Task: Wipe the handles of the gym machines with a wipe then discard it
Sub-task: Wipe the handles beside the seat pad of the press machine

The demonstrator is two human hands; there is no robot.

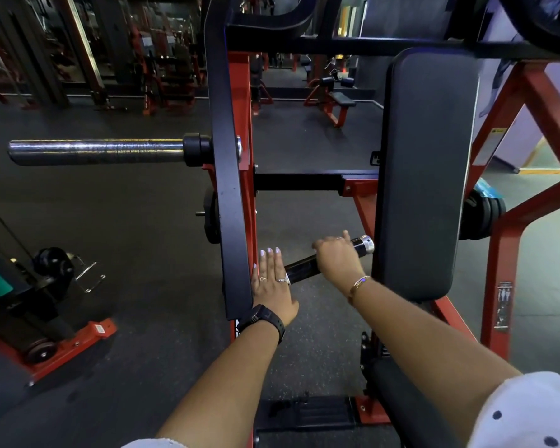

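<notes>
Steel machine frame (498, 270): red and black
Upright vinyl pad (430, 176): black
Round bar handle (301, 270): black, silver cap
Short cloth sleeve (530, 412): white, dark dots
Rubber floor (143, 221): dark grey, pale speckles

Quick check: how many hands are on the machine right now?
2. The left hand lies flat against the black lever arm; the right hand grips the black handle. Neither is hidden.

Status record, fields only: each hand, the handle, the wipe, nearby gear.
left hand: flat, fingers straight, at the edge of the black upright
right hand: curled round the handle
handle: black, chrome end cap, next to the pad
wipe: not visible; cannot tell if it is under the right hand
nearby: bare weight sleeve, far left
</notes>
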